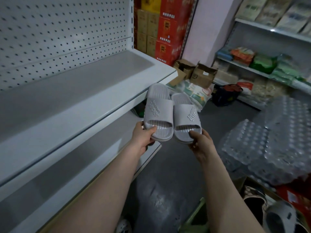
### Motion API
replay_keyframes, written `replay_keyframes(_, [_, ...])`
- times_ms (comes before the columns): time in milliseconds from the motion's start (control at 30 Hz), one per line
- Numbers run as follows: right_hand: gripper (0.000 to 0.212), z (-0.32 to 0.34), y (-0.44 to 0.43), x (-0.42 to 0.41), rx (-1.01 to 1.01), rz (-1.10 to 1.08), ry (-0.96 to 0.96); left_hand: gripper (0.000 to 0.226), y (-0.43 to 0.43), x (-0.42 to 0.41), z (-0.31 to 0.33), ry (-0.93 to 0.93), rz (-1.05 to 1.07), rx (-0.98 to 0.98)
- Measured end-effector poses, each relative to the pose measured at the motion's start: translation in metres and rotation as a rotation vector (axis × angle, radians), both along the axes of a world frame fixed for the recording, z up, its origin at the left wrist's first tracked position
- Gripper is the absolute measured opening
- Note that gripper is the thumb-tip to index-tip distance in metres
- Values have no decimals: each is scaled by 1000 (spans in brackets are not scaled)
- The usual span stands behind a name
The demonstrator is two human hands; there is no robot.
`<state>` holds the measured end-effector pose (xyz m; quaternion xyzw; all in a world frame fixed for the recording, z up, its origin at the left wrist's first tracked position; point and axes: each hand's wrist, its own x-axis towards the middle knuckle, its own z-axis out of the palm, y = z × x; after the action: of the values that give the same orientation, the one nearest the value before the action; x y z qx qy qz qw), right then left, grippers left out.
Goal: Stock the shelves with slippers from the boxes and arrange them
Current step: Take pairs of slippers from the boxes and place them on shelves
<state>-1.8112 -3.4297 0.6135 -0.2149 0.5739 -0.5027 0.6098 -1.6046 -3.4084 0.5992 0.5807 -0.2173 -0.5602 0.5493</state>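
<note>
Two light grey slide slippers are held side by side in the air, toes toward me, just off the right end of the white shelf unit. My left hand (143, 137) pinches the toe end of the left slipper (158, 113). My right hand (200, 142) pinches the toe end of the right slipper (185, 120), which has raised lettering on its strap. The upper shelf (67, 91) and the lower shelf (75, 157) to the left of the slippers are bare. More slippers (279, 217) lie at the bottom right, with a red box (289, 195) behind them.
Shrink-wrapped packs of water bottles (269, 145) are stacked on the floor at right. Open cardboard boxes (200, 74), sacks and a dark bag (225, 95) sit on the floor ahead. Stacked red cartons (168, 31) stand behind the shelf unit. A stocked shelf (262, 64) lines the right wall.
</note>
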Motion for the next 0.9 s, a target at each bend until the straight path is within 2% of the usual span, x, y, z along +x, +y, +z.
replay_keyframes(167, [47,-11,3,7,53,-44,-8,32,2,5,-12,-26,-70,4])
replay_keyframes(367, [45,-33,1,7,112,2,24,40,11,2,-42,14,-51,68])
replay_keyframes(500, [47,-64,-5,9,125,134,14,40,23,7,-74,77,46,144])
replay_keyframes(633, [57,-101,-19,21,164,332,66,25,32,20,-111,123,171,202])
replay_keyframes(767, [64,-137,-46,45,222,446,127,23,32,35,-139,151,302,207])
replay_keyframes(900, [61,-161,-82,87,201,559,147,38,19,64,-171,121,433,225])
